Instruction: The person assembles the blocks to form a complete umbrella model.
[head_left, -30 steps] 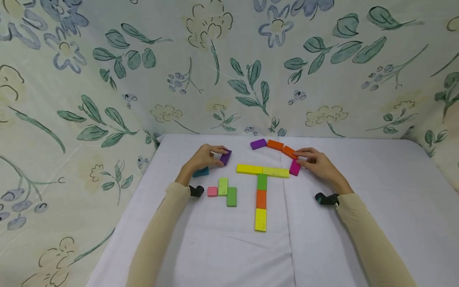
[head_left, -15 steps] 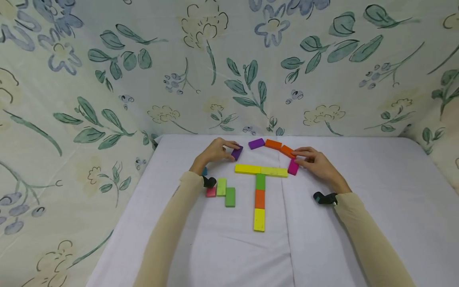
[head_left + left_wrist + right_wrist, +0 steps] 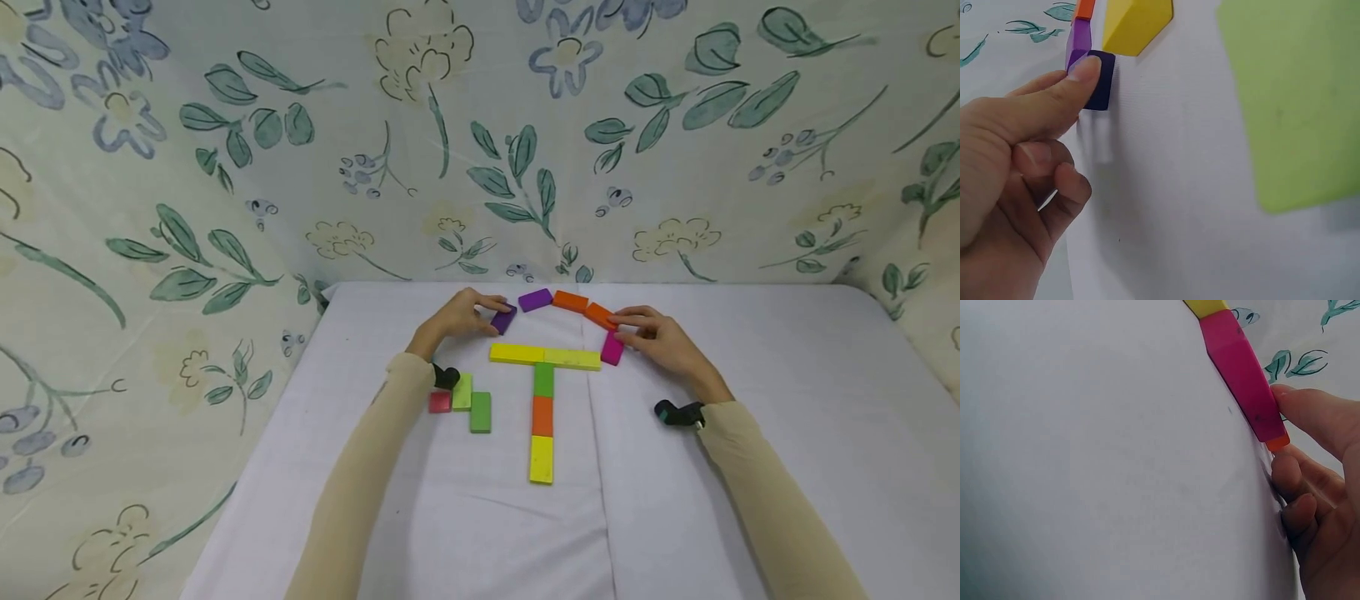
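Note:
Between thumb and fingers, my left hand (image 3: pixel 461 314) pinches a dark purple block (image 3: pixel 503 319); its upper end is beside the lighter purple block (image 3: pixel 535 301). Two orange blocks (image 3: pixel 571 302) and a magenta block (image 3: pixel 612 347) continue that curve to the right. At its right end, my right hand (image 3: pixel 663 342) holds the magenta block, thumb on its side and index finger at the lower orange block (image 3: pixel 600 316). In the left wrist view, the thumb covers part of the dark purple block (image 3: pixel 1104 81). The right wrist view shows the thumb against the magenta block (image 3: pixel 1244 378).
Below the curve, two yellow blocks (image 3: pixel 517 354) top a column of green, orange and yellow blocks (image 3: pixel 542 460). Left of it lie light green (image 3: pixel 462 392), green (image 3: pixel 481 413) and pink (image 3: pixel 440 402) blocks. White cloth (image 3: pixel 787 417) covers the table; floral fabric hangs behind.
My left hand has moved right and slightly away from me, bringing the dark purple block up beside the lighter purple one. The left forearm now hides the teal block. My right hand stays put.

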The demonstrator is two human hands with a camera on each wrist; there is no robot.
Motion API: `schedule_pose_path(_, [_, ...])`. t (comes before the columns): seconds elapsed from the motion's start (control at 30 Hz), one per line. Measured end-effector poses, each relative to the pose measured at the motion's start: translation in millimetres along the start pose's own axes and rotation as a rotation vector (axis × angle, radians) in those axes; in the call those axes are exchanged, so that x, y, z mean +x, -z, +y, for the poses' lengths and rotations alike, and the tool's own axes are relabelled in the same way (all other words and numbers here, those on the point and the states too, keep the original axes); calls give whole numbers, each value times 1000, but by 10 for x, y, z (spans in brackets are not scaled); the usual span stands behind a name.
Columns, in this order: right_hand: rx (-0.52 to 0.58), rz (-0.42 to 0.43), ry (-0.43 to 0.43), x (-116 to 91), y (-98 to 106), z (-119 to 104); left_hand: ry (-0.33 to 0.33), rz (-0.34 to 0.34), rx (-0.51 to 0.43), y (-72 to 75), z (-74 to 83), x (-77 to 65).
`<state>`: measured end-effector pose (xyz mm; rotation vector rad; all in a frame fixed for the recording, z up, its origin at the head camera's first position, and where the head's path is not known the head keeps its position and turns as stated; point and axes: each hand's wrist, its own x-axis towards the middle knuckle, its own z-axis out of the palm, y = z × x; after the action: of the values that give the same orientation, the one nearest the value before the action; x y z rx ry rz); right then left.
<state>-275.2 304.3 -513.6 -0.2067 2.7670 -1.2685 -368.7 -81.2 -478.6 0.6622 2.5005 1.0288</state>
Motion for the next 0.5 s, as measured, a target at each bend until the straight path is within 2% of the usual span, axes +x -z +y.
schedule_pose_path(0.1, [-7, 2, -2, -4, -1, -1, -15, 29, 16, -27, 7, -26])
schedule_pose_path(0.33, [-9, 6, 5, -18, 1, -14, -1, 171, 66, -110, 54, -95])
schedule_pose_path(0.5, [-12, 5, 10, -20, -4, -17, 20, 175, 111, -141, 68, -101])
